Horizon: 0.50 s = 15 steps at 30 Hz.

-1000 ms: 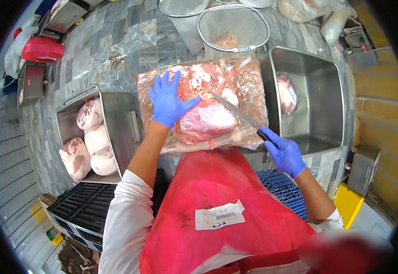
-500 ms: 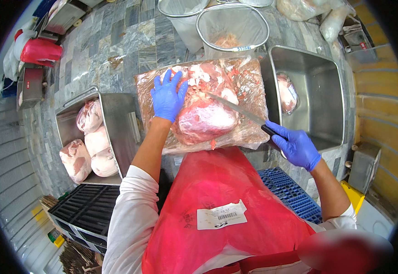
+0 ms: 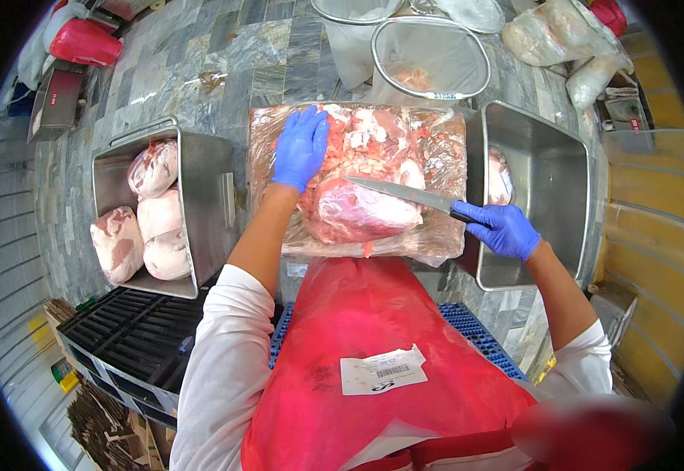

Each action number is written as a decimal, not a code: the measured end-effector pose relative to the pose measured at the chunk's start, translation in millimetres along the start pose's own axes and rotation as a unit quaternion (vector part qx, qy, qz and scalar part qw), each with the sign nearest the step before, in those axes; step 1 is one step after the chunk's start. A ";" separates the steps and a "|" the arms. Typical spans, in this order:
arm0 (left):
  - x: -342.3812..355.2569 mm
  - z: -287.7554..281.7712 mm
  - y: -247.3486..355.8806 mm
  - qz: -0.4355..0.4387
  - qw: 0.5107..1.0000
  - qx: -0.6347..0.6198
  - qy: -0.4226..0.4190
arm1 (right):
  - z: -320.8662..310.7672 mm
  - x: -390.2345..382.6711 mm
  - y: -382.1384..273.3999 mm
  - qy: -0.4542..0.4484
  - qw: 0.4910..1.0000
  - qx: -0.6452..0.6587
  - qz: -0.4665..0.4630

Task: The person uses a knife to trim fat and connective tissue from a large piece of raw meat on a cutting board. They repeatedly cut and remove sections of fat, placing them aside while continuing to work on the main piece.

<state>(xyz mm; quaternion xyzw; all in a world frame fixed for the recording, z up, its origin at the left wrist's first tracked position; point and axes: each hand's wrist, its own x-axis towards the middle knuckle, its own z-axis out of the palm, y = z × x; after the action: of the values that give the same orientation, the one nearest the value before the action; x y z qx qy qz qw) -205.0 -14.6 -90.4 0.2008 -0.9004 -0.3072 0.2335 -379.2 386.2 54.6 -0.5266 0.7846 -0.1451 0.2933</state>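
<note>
A large piece of raw meat (image 3: 365,209) with trimmings behind it lies on a plastic-covered board (image 3: 445,145) in front of me. My left hand (image 3: 301,145), in a blue glove, rests palm down on the upper left of the meat, fingers stretched out. My right hand (image 3: 501,228), also gloved, is closed round the black handle of a long knife (image 3: 398,190). The blade lies flat-looking across the top of the large piece, tip pointing left; whether it touches the meat I cannot tell.
A steel tub (image 3: 218,191) with several pieces of meat stands left; another (image 3: 544,196) with a wrapped piece stands right. Lined bins (image 3: 428,59), bagged items (image 3: 542,35) and a person in a red apron (image 3: 83,39) are beyond. Black crates (image 3: 122,334) and a blue pallet (image 3: 475,330) sit low.
My left hand has moved up the board, with fingers closer together. The knife has turned to a flatter angle, its tip lower over the large piece. The view has shifted slightly.
</note>
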 end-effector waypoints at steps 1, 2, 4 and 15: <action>0.0 0.0 -0.5 -0.001 1.000 0.005 0.003 | -5.6 -1.1 -7.8 -0.006 1.000 -0.015 0.000; -0.1 -0.2 -1.0 -0.002 1.000 0.009 0.004 | -10.1 0.2 -17.4 -0.013 1.000 -0.010 0.008; -1.1 1.3 -2.7 -0.011 1.000 0.011 0.006 | -23.9 -2.7 -33.3 -0.017 0.998 0.049 0.029; -0.6 5.7 -1.7 -0.026 1.000 0.002 0.007 | -71.2 -0.6 -84.0 -0.062 0.990 -0.065 0.108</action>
<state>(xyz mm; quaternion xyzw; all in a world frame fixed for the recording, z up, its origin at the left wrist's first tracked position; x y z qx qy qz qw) -207.2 -12.9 -95.6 0.2268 -0.8941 -0.3096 0.2310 -360.5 347.1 155.9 -0.4650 0.8249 -0.0282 0.3203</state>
